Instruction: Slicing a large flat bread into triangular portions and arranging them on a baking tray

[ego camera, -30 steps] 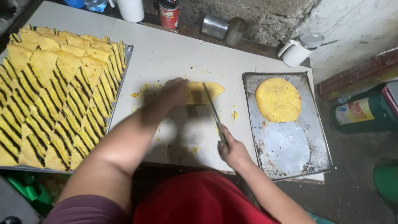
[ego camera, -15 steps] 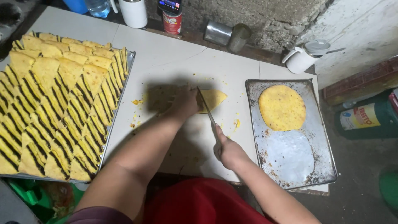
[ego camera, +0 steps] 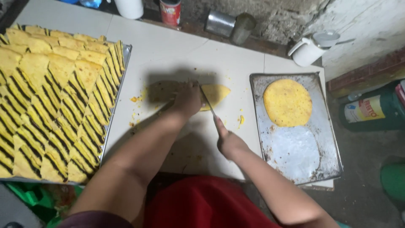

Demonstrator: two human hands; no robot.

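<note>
Right hand [ego camera: 229,141] is wrapped tight round the handle of a knife [ego camera: 207,100], fingers fully closed, forefinger stretched up along the back of the blade. The blade runs away from the body, its edge down on a yellow flatbread [ego camera: 216,94] on the white table [ego camera: 168,50]. Left hand [ego camera: 187,100] is just left of the blade, palm down, fingers curled and pressing on the flatbread; it grips nothing, only pins the bread flat. Most of the flatbread sits under that hand and in its shadow, so its left half is hard to make out; the right end pokes out past the knife as a pale yellow point. The bread lies in the middle of the table, between the two trays.

Yellow crumbs [ego camera: 136,99] are scattered on the table left of the bread, and a small bit lies to the right, near the right tray.

Right tray [ego camera: 329,126], a worn metal sheet, carries one whole round flatbread [ego camera: 287,102] at its far end; the near half is bare metal.

Left tray [ego camera: 125,55] is packed with cut wedges [ego camera: 50,101], stacked on edge in overlapping rows, yellow with dark gaps between.

Along the far edge stand a red can [ego camera: 170,12], two metal tins [ego camera: 231,26] and a white jug [ego camera: 309,50]. Off the table to the right lies a green can [ego camera: 371,110].
</note>
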